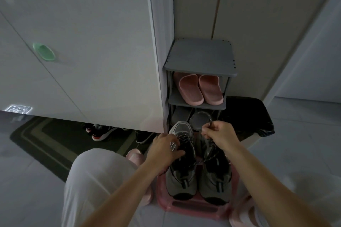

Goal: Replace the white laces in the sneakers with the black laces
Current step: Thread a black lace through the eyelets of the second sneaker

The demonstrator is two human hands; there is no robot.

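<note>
Hands at work on two sneakers standing side by side on a pink stool (191, 208).
Left hand (166, 150) grips the left sneaker (181, 180) across its lacing, fingers curled. Right hand (219, 132) pinches a lace (209, 143) drawn up from the right sneaker (215, 180) just beneath it.

This is the entrance hall of a home. A small grey plastic tiered shoe rack (200, 57) stands in the corner, with 1 pair of pink rubber slippers (200, 88) on a shelf. A dark rectangular doormat with pale border stripes (42, 136) lies on the pale tiled floor (304, 143). More shoes sit under the tall white cupboard (83, 42). 2 grey and black lace-up sneakers (181, 180) stand on a low pink plastic stool (191, 208).
</note>
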